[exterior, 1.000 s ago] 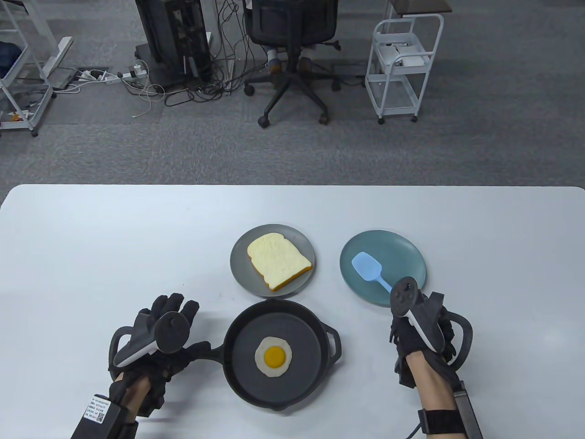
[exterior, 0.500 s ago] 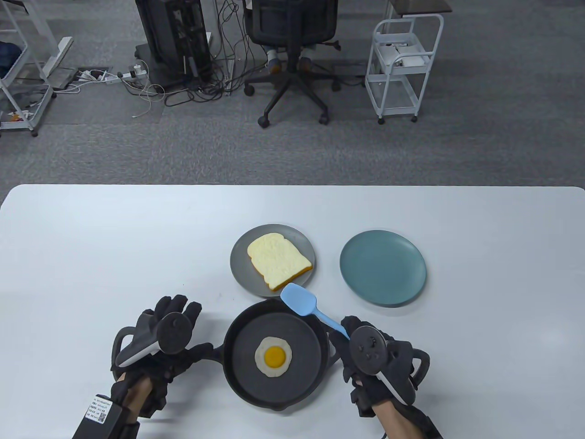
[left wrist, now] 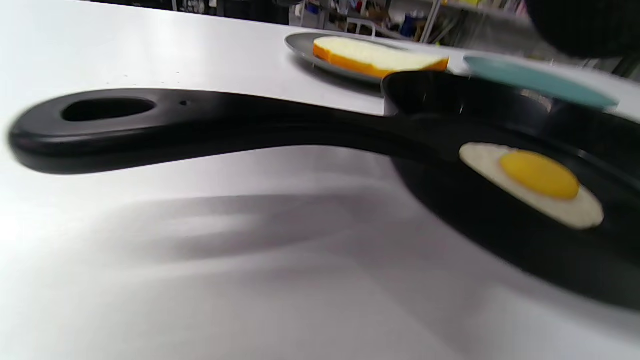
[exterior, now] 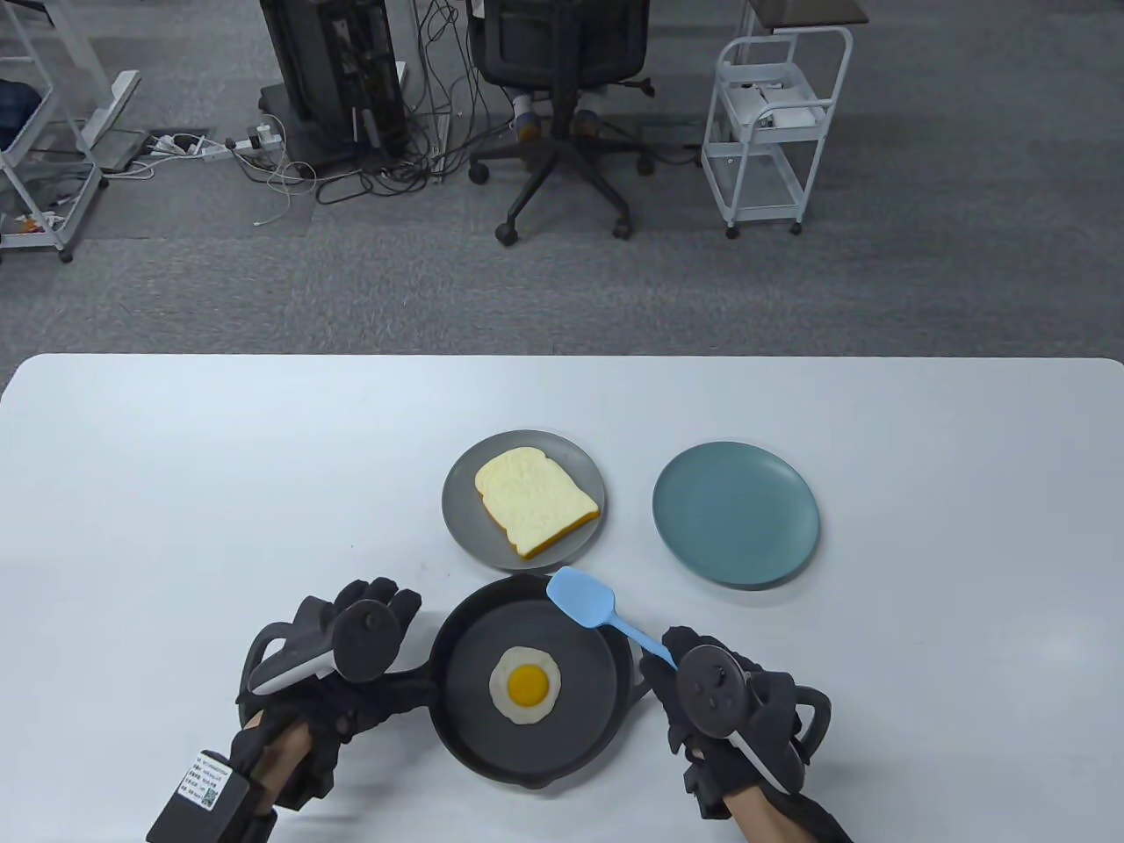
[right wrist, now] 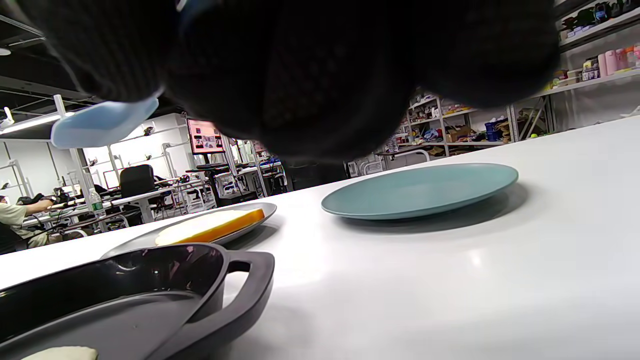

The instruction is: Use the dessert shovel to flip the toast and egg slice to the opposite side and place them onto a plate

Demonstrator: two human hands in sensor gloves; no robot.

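Observation:
A fried egg slice (exterior: 525,685) lies in the black pan (exterior: 474,738) at the table's near edge. The toast (exterior: 536,500) rests on a grey plate (exterior: 457,518) behind the pan. My right hand (exterior: 672,667) grips the handle of the light blue dessert shovel (exterior: 581,597), whose blade hovers over the pan's far right rim. My left hand (exterior: 378,632) hangs over the pan's long handle (exterior: 406,682) with fingers spread. The left wrist view shows that handle (left wrist: 150,125) free of fingers. A teal plate (exterior: 736,514) at the right holds nothing.
The pan's small loop handle (right wrist: 250,285) points toward my right hand. Beyond the table's far edge stand an office chair (exterior: 558,97) and a white trolley (exterior: 773,132) on the carpet.
My right hand carried the shovel from above the teal plate leftward to the pan's far right rim. My left hand slid right, closer to the pan handle.

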